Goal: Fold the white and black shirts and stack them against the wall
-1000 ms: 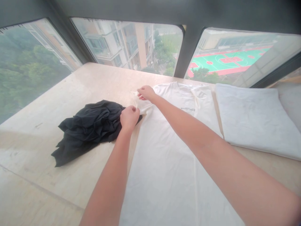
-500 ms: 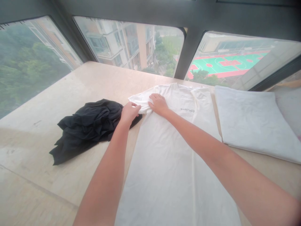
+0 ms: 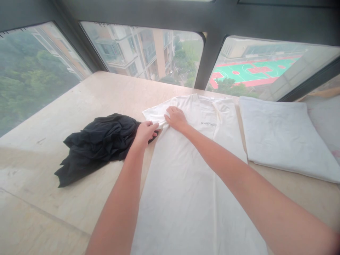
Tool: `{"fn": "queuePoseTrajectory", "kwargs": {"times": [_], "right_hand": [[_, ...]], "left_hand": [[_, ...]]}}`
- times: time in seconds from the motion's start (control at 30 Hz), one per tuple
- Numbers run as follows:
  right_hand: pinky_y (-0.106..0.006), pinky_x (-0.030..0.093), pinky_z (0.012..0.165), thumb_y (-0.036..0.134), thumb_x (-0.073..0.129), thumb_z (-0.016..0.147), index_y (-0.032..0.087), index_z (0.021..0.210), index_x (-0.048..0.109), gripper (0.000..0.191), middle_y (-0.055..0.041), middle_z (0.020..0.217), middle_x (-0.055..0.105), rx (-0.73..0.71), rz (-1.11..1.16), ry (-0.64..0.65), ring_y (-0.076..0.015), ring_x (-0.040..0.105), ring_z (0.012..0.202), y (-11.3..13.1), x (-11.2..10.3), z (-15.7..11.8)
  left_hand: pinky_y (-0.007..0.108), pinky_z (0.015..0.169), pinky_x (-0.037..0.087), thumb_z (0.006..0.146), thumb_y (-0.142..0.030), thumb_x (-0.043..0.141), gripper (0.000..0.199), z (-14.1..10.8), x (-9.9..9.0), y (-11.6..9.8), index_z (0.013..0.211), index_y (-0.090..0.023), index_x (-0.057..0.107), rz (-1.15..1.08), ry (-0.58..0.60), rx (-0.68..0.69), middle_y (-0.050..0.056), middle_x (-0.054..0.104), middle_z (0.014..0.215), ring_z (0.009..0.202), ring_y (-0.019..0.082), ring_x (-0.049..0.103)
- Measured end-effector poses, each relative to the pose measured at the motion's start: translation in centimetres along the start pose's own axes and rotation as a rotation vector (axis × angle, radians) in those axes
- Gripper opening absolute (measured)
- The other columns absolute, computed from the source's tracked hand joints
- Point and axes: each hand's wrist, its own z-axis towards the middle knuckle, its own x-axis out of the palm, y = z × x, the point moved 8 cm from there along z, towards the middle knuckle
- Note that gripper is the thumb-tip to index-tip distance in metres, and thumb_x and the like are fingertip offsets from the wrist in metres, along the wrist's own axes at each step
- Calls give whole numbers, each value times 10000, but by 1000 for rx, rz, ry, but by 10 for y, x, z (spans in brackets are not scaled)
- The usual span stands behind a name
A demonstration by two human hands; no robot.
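Note:
A white T-shirt (image 3: 180, 170) with small dark lettering on the chest lies on the stone ledge, its right side folded inward along a long lengthwise edge. Its left sleeve points outward to the left. My left hand (image 3: 146, 132) pinches the sleeve's lower edge between thumb and fingers. Flat on the shirt near the shoulder rests my right hand (image 3: 176, 118), with its fingers stretched out and nothing in its grasp. A crumpled black garment (image 3: 101, 140) lies left of the shirt, partly behind my left hand.
A folded white cloth (image 3: 284, 134) lies on the ledge (image 3: 34, 166) to the right of the shirt. Windows with dark frames (image 3: 207, 67) border the ledge at the back and left. More pale fabric (image 3: 324, 117) sits at the far right edge.
The view has shifted slightly. My left hand has moved a little down the sleeve edge, and the sleeve lies flatter. My right hand stays on the shoulder area.

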Motion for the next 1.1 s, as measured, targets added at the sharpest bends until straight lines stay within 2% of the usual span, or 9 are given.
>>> {"fn": "queuePoseTrajectory", "kwargs": {"times": [0.37, 0.47, 0.57, 0.7, 0.77, 0.83, 0.93, 1.03, 1.1], "right_hand": [[-467, 367, 1059, 347, 437, 976, 144, 1183, 636, 352, -155, 1292, 592, 139, 10, 25, -304, 478, 1238, 0, -6, 16], [-454, 411, 1019, 196, 471, 926, 155, 1202, 635, 323, -151, 1269, 604, 84, 9, 79, -304, 502, 1217, 23, -3, 46], [-375, 469, 946, 102, 528, 861, 186, 1185, 635, 351, -120, 1200, 652, -27, 58, 262, -251, 590, 1108, 57, 16, 74], [-307, 505, 791, 174, 673, 796, 136, 879, 671, 91, -104, 910, 707, 1, 67, 388, -220, 653, 879, 75, 34, 96], [-283, 499, 741, 191, 669, 801, 119, 699, 632, 131, -88, 710, 667, 14, 74, 385, -207, 657, 783, 73, 31, 101], [-264, 492, 709, 220, 585, 873, 129, 602, 581, 286, -62, 585, 608, 21, 92, 365, -176, 647, 684, 65, 19, 102], [-243, 495, 656, 334, 470, 965, 157, 613, 535, 400, -32, 568, 595, 113, 288, 186, -127, 617, 574, 37, -26, 95], [-225, 499, 602, 366, 578, 908, 171, 668, 532, 312, -14, 608, 607, 257, 583, -11, -117, 613, 567, -7, -72, 69], [-214, 507, 606, 329, 605, 881, 172, 697, 556, 247, -9, 641, 613, 316, 704, -34, -111, 613, 597, -37, -87, 43]], "left_hand": [[215, 474, 363, 708, -352, 639, 186, -5, -5, 3, 680, -176, 587, 56, -91, 74, 7, 588, 598, 618, 174, 654], [222, 506, 386, 740, -417, 643, 242, -9, -4, 0, 698, -185, 588, 88, -81, 113, 0, 599, 627, 622, 161, 647], [224, 516, 387, 757, -438, 635, 252, -10, -2, 1, 713, -199, 566, 114, -66, 149, -16, 584, 649, 619, 150, 638], [232, 506, 349, 753, -419, 637, 260, -6, -1, 7, 669, -210, 506, 148, -60, 179, -36, 509, 593, 593, 155, 619], [244, 529, 356, 764, -408, 627, 250, -5, -2, 7, 669, -213, 503, 205, -76, 193, -33, 507, 588, 607, 163, 611], [264, 585, 383, 778, -396, 620, 221, -8, -5, 0, 693, -214, 526, 330, -141, 221, -20, 550, 624, 655, 175, 604], [296, 669, 402, 799, -351, 614, 134, -21, -4, -21, 794, -226, 569, 533, -276, 287, 4, 633, 745, 730, 191, 592], [314, 683, 394, 847, -229, 541, 56, -41, 11, -46, 894, -237, 570, 684, -365, 438, 40, 661, 863, 815, 216, 592], [333, 703, 396, 861, -146, 480, 127, -56, 32, -58, 907, -226, 568, 817, -360, 595, 74, 651, 905, 899, 243, 582]]}}
